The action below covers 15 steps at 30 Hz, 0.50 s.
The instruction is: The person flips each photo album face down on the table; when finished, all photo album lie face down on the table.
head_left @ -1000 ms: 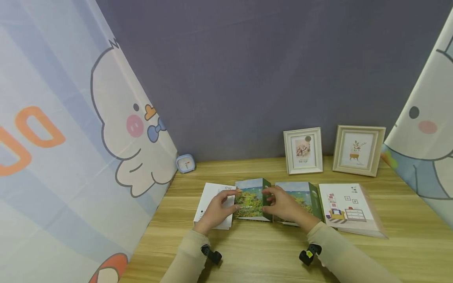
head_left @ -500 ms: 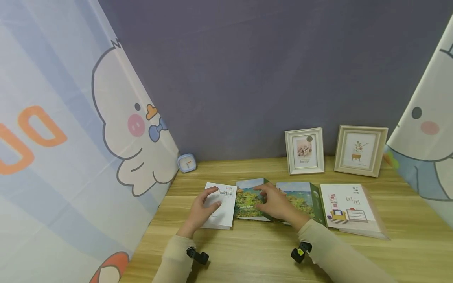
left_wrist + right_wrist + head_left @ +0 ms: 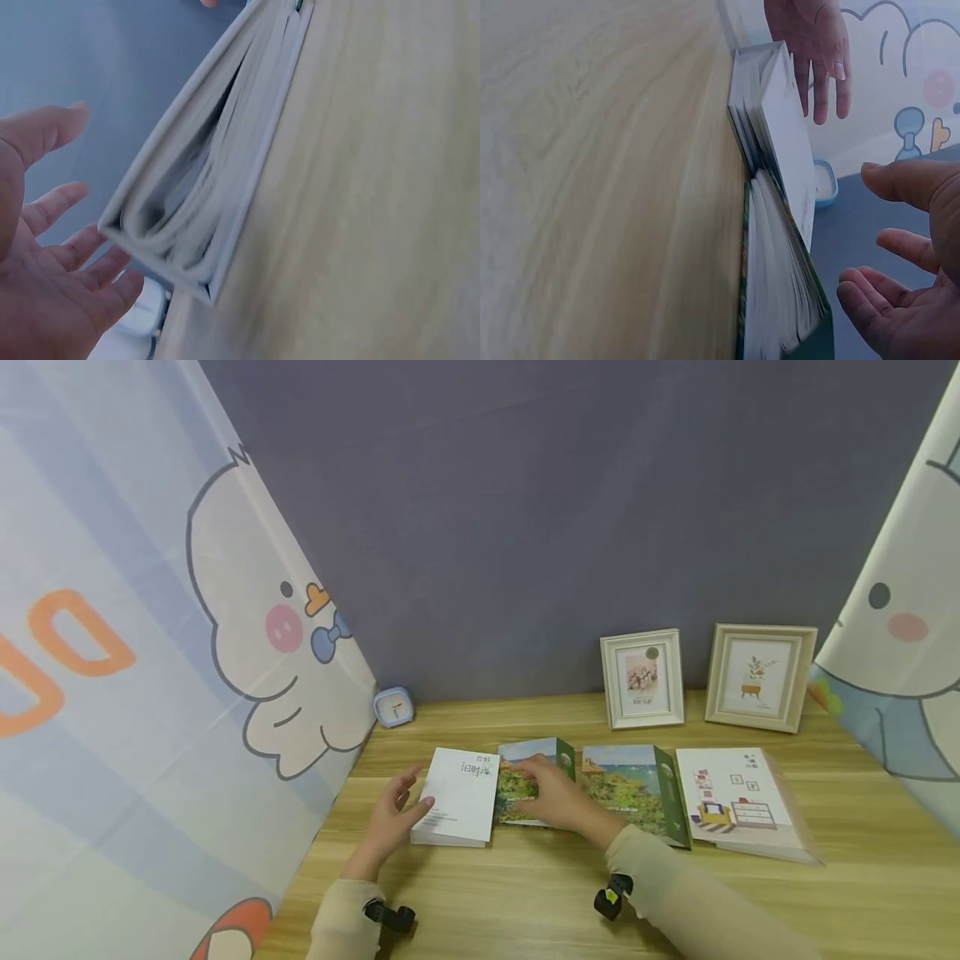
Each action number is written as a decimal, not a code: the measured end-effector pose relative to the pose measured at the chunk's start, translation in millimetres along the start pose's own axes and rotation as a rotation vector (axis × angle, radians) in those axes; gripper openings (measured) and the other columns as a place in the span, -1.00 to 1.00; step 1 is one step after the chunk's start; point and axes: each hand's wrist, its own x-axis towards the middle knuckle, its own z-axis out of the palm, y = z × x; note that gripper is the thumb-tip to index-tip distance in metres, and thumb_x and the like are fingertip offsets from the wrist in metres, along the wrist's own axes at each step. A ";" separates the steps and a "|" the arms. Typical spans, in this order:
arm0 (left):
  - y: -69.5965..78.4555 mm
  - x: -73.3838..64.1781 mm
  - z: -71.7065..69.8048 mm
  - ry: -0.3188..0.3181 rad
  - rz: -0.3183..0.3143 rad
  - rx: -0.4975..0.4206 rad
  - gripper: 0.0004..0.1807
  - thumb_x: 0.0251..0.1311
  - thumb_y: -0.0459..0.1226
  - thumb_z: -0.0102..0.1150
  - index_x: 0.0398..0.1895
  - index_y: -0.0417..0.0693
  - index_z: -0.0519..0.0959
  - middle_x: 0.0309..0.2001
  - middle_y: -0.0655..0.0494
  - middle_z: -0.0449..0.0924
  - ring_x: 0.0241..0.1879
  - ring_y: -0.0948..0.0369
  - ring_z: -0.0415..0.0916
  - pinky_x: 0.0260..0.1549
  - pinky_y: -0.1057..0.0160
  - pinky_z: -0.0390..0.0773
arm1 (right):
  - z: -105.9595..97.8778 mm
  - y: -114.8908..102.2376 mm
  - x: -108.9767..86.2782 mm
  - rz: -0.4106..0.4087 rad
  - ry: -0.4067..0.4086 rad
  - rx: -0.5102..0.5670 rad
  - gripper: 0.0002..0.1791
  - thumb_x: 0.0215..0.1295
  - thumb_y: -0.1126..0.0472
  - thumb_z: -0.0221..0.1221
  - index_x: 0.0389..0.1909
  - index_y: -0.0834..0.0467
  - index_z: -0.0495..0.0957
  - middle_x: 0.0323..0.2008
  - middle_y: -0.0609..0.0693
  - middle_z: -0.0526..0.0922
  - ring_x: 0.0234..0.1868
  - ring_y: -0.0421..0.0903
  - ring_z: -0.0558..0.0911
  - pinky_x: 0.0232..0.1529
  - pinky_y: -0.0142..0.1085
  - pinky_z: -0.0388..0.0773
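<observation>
A white photo album (image 3: 459, 806) lies on the wooden table. My left hand (image 3: 395, 818) is at its left edge, fingers spread and thumb near the cover. In the left wrist view the fingers come up beside the album's spine corner, and its page edges (image 3: 202, 172) face the camera. My right hand (image 3: 553, 793) hovers over a green landscape-painting photo album (image 3: 531, 750), partly hiding its cover. Nothing is between the right hand's relaxed fingers, which stand off the covers in the right wrist view. A matching green album (image 3: 633, 781) lies just right of it.
Farther right lies a white album with a furniture drawing (image 3: 738, 802). Two picture frames (image 3: 642, 681) stand behind, against the grey cloth backdrop (image 3: 510, 527). A small blue clock (image 3: 393, 706) stands at the back left. A cartoon-print curtain (image 3: 150, 760) borders the table's left side.
My left hand has moved left, from between the white and green albums to the white album's outer edge. My right hand has moved left from the first green album's spine to over its cover.
</observation>
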 end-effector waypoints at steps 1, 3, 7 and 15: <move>-0.9 -1.6 -2.1 -0.005 -0.010 -0.006 -0.26 0.32 -0.32 0.43 0.51 -0.24 0.36 0.52 -0.23 0.27 0.51 -0.27 0.16 0.49 -0.25 0.12 | 2.0 -0.2 0.7 -0.006 -0.006 0.004 -0.30 0.29 0.16 0.49 0.43 0.08 0.49 0.28 0.18 0.47 0.28 0.20 0.53 0.17 0.11 0.59; -3.2 -4.3 -5.9 -0.015 -0.026 -0.018 -0.22 0.32 -0.30 0.44 0.54 -0.24 0.32 0.54 -0.22 0.24 0.52 -0.28 0.15 0.47 -0.24 0.15 | 5.6 -0.4 2.2 -0.018 -0.017 0.020 -0.29 0.30 0.18 0.47 0.44 0.12 0.47 0.30 0.22 0.45 0.27 0.22 0.52 0.15 0.10 0.60; -7.7 -8.8 -11.3 -0.037 -0.063 -0.062 -0.18 0.34 -0.28 0.43 0.58 -0.25 0.24 0.56 -0.28 0.18 0.53 -0.29 0.13 0.46 -0.23 0.19 | 12.4 -0.9 5.0 -0.017 -0.035 0.038 -0.26 0.31 0.19 0.45 0.47 0.17 0.43 0.34 0.21 0.42 0.27 0.22 0.53 0.09 0.07 0.63; -17.0 -12.6 -14.4 -0.087 -0.120 -0.087 -0.12 0.37 -0.23 0.40 0.63 -0.24 0.15 0.56 -0.35 0.13 0.47 -0.29 0.25 0.36 -0.12 0.40 | 26.0 -6.1 7.8 -0.006 -0.083 -0.018 -0.24 0.31 0.12 0.46 0.49 0.15 0.42 0.41 0.19 0.37 0.29 0.19 0.52 0.11 0.09 0.61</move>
